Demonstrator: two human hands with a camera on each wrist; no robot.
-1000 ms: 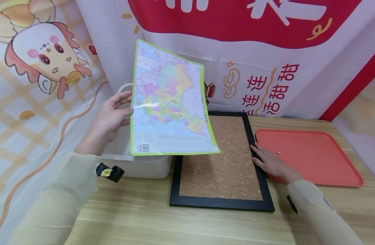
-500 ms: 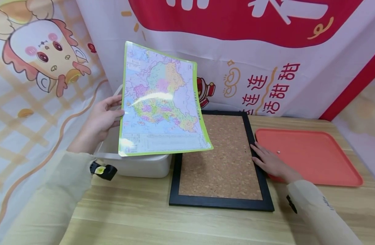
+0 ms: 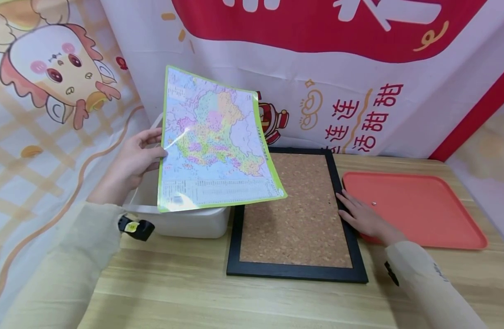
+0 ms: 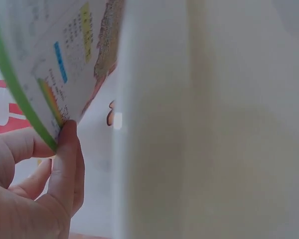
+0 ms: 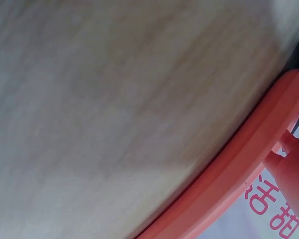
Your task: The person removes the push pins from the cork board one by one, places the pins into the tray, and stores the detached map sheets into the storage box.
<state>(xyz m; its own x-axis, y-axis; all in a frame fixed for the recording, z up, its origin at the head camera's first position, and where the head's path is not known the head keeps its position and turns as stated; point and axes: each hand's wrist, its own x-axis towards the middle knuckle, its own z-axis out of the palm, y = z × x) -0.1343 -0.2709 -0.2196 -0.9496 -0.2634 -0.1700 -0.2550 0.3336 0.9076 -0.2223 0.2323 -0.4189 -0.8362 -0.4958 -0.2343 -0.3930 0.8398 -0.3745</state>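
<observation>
My left hand (image 3: 132, 162) pinches the left edge of a glossy map (image 3: 215, 141) with a bright green border. The sheet hangs tilted in the air, over a white plastic bin (image 3: 194, 225) and the left part of a cork board (image 3: 297, 228) with a black frame. In the left wrist view, thumb and fingers meet at the green edge of the map (image 4: 65, 55), whose other printed side shows. My right hand (image 3: 365, 218) rests on the right side of the board's frame, fingers extended. The board lies flat on the table; its upper left is hidden by the sheet.
A flat red tray (image 3: 425, 212) lies right of the board, partly under my right forearm, with a tiny shiny object (image 3: 373, 204) on it. Behind the wooden table (image 3: 235, 306) hangs a printed cloth backdrop (image 3: 309, 105); another patterned cloth (image 3: 38, 151) is at the left.
My left hand has carried the map leftward and then slightly lower, uncovering more of the cork board. The right hand stays where it was on the frame.
</observation>
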